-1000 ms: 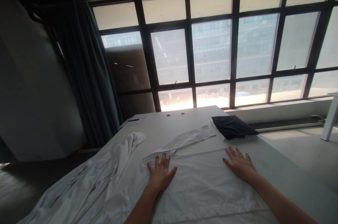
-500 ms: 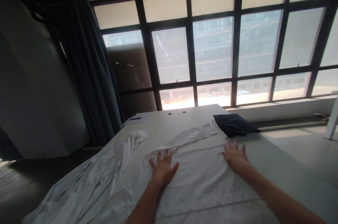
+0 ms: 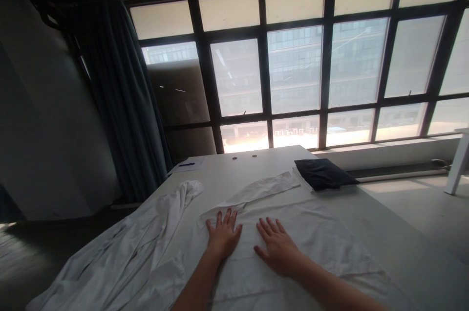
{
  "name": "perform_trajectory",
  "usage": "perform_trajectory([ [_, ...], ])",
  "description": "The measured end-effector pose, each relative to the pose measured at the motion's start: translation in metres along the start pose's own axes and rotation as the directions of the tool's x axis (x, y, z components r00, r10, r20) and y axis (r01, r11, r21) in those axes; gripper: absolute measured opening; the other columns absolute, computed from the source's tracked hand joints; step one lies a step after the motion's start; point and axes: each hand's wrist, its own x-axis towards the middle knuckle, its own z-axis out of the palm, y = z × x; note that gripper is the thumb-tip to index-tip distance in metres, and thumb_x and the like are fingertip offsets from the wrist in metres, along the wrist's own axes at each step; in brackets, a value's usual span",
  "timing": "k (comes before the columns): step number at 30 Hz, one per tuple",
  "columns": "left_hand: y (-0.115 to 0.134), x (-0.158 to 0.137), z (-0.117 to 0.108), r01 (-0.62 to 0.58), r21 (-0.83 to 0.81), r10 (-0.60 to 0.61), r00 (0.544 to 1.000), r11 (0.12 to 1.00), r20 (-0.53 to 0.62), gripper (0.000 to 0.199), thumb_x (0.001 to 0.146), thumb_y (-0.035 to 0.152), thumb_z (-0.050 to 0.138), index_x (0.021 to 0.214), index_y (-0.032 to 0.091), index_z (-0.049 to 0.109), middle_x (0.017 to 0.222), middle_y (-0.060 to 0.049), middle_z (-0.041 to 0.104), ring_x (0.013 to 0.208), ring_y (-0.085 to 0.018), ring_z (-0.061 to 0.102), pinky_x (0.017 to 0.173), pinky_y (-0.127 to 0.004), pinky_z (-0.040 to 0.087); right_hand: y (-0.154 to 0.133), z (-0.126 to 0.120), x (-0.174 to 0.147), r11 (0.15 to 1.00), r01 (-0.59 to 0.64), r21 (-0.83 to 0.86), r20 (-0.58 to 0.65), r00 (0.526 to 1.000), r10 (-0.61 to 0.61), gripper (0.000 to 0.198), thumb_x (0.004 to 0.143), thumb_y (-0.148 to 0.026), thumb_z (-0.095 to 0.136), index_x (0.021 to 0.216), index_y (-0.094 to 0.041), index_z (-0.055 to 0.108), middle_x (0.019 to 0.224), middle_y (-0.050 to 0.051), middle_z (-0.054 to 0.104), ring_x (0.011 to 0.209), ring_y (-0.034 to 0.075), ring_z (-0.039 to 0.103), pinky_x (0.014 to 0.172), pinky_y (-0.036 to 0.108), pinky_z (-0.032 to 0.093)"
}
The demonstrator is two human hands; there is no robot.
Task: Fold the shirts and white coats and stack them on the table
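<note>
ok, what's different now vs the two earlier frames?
The right hand moved left across the spread white cloth, from near its right edge to beside the left hand, with a gap between. Nothing was grasped or let go. About unchanged: left hand, dark folded cloth, rumpled white fabric on the left.

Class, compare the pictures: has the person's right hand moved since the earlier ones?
Yes. The right hand has moved left over the white cloth, away from the dark folded cloth and towards the left hand.
</note>
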Motion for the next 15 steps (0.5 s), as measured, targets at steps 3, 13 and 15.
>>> perform_trajectory([
  [3, -0.001, 0.0, 0.002, 0.003, 0.0, -0.003, 1.0, 1.0, -0.012, 0.066, 0.097, 0.056, 0.026, 0.158, 0.03, 0.028, 0.167, -0.001, 0.019, 0.152, -0.041, 0.013, 0.11, -0.078, 0.005, 0.063, -0.02, -0.031, 0.983, -0.16, -0.092, -0.024, 0.987, 0.158, 0.085, 0.094, -0.074, 0.023, 0.159, -0.018, 0.026, 0.167, 0.008, 0.018, 0.154, 0.032, 0.014, 0.124, 0.053, 0.007],
  [13, 0.019, -0.018, -0.017, 0.062, 0.059, -0.05, 0.981, 0.996, -0.188, 0.055, 0.096, 0.044, 0.038, 0.143, 0.021, 0.054, 0.152, -0.017, 0.047, 0.139, -0.038, 0.039, 0.109, -0.06, 0.031, 0.184, -0.033, -0.088, 0.868, -0.439, -0.231, -0.198, 0.895, 0.4, 0.081, 0.095, -0.066, 0.028, 0.157, -0.015, 0.033, 0.164, 0.01, 0.026, 0.152, 0.03, 0.021, 0.123, 0.051, 0.014],
  [15, 0.025, -0.035, -0.019, 0.046, 0.068, -0.033, 0.983, 0.997, -0.183, 0.052, 0.096, 0.04, 0.037, 0.137, 0.018, 0.059, 0.144, -0.019, 0.054, 0.131, -0.037, 0.048, 0.103, -0.054, 0.04, 0.182, -0.031, -0.087, 0.87, -0.437, -0.23, -0.208, 0.895, 0.394, 0.08, 0.095, -0.065, 0.028, 0.157, -0.014, 0.033, 0.164, 0.01, 0.027, 0.152, 0.03, 0.021, 0.123, 0.052, 0.014],
])
